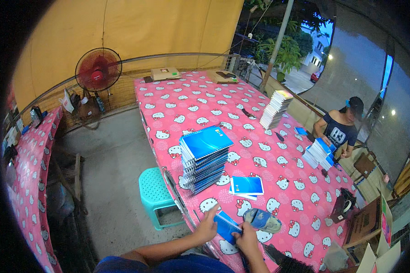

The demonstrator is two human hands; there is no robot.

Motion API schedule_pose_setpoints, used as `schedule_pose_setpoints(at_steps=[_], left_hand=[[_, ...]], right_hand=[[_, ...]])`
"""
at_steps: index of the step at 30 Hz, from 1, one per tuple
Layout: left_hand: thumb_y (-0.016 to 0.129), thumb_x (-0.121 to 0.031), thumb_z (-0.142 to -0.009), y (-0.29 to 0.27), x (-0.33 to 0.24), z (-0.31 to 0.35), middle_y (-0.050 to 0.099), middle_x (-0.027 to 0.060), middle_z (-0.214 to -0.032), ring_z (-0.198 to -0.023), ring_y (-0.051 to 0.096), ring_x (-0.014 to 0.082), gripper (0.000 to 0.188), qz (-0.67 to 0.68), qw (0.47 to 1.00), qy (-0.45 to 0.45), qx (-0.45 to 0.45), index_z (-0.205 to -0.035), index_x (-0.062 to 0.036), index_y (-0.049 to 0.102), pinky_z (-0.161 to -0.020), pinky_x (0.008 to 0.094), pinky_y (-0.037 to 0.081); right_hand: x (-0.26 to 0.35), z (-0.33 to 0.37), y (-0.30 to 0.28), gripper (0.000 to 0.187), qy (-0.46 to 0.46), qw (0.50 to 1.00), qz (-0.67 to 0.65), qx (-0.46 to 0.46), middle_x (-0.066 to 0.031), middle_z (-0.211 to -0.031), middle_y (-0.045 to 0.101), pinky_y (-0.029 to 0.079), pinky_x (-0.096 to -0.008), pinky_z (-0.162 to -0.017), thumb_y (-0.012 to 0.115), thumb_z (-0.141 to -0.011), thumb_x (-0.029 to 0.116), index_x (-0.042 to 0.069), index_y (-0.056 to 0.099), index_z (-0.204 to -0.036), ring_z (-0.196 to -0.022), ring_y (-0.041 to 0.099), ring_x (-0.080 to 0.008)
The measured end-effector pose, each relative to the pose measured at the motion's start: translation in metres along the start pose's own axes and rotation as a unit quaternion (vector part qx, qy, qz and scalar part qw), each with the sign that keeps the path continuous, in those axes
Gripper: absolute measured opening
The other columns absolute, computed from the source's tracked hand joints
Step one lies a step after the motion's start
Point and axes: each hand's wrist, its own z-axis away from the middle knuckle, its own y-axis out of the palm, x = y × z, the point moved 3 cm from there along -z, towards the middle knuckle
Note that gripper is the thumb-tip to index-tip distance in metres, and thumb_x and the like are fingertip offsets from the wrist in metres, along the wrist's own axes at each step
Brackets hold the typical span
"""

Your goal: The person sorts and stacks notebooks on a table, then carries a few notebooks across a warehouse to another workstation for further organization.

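Close to the near table edge, a blue-covered notebook (227, 229) lies tilted between my hands. My right hand (247, 237) is closed on its right side, thumb and fingers pinching the edge. On the other side, my left hand (207, 225) has its fingers stretched out along the notebook's left edge, seeming to touch it. Just beyond are a couple of loose blue notebooks (247, 185) lying flat. Left of these rises a tall stack of blue spiral notebooks (206, 157). A rounded blue and cream item (263, 220) sits right of my right hand.
The pink patterned table (200, 102) carries another tall stack (276, 109). At its right side a person (344, 127) handles a pile of notebooks (319, 154). A green stool (156, 193) stands at the left edge. Black coils (287, 261) and open cardboard boxes (382, 255) are near right.
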Motion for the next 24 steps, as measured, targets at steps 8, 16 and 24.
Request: schedule_pose_setpoints(at_steps=[8, 16, 24], left_hand=[[0.054, 0.001, -0.080, 0.000, 0.003, 0.015, 0.031, 0.0277, -0.139, -0.128, 0.033, 0.0402, 0.046, -0.043, 0.998, 0.034, 0.037, -0.123, -0.0118, 0.053, -0.106, 0.0519, 0.022], [0.055, -0.034, -0.089, 0.023, -0.022, 0.000, 0.063, -0.0056, -0.110, -0.114, 0.050, 0.0202, 0.024, -0.202, 0.959, 0.128, 0.151, -0.108, -0.0224, 0.064, -0.096, 0.0669, 0.018], [0.052, -0.037, -0.092, 0.029, -0.014, 0.001, 0.064, -0.0078, -0.102, -0.105, 0.053, 0.0139, 0.022, -0.198, 0.960, 0.157, 0.120, -0.099, -0.0222, 0.066, -0.098, 0.0673, 0.017]], right_hand=[[0.014, 0.021, 0.021, 0.018, -0.021, 0.993, -0.068, -0.098, -0.0172, -0.075, 0.059, 0.046, -0.0410, -0.064, 0.067, -0.072, 0.004, 0.002, 0.053, -0.084, -0.071, 0.059, -0.0333], [0.002, 0.021, 0.009, 0.023, -0.066, 0.992, -0.037, -0.106, -0.0169, -0.076, 0.057, 0.048, -0.0387, -0.066, 0.068, -0.073, 0.008, -0.001, 0.055, -0.091, -0.073, 0.060, -0.0286], [-0.040, 0.130, -0.092, 0.066, 0.168, 0.906, 0.277, -0.274, -0.0293, -0.109, 0.053, 0.039, -0.0516, -0.089, 0.073, -0.069, 0.044, -0.004, 0.054, -0.109, -0.102, 0.049, -0.0444]])
